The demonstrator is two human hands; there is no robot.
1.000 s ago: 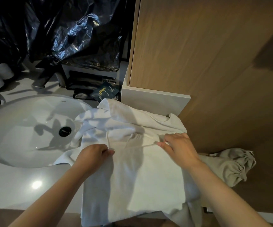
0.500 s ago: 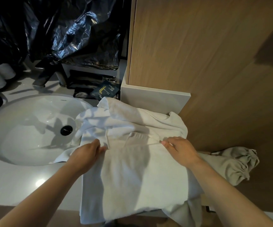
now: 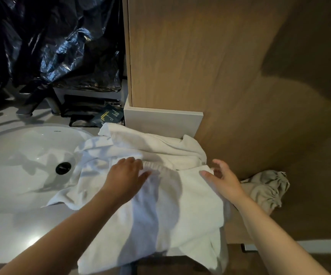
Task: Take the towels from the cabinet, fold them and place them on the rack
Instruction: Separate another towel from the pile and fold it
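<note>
Wash area, head view.

- White towel [image 3: 180, 213] lay flat across the tabletop [image 3: 5, 237], right of the sink [image 3: 21, 175]. Its near part hung over the tabletop's front edge. Its far edge showed a ribbed band.
- Second white towel [image 3: 156, 143] sat rumpled under and behind the first. One corner of it trailed over the sink rim towards the drain [image 3: 63, 168].
- Left grip [image 3: 126, 175]: palm down on the flat towel near its far edge, fingers straight and spread, pressing cloth. Nothing was held.
- Right grip [image 3: 223, 180]: at the towel's far right corner, fingers loose and parted, thumb lying on top of the cloth. It was blurred, and no closed pinch was seen.
- Both forearms were bare, reaching in from the lower frame.
- Beige cloth [image 3: 266, 187] was bunched to the right of the right wrist, against the wooden cabinet panel [image 3: 200, 66].
- A pale ledge [image 3: 162, 121] stood at the panel's foot, touching the rumpled towel.
- Black plastic bag [image 3: 51, 46] filled the upper left, with a dark packet with gold lettering [image 3: 109, 116] below it, just beyond the towels.
</note>
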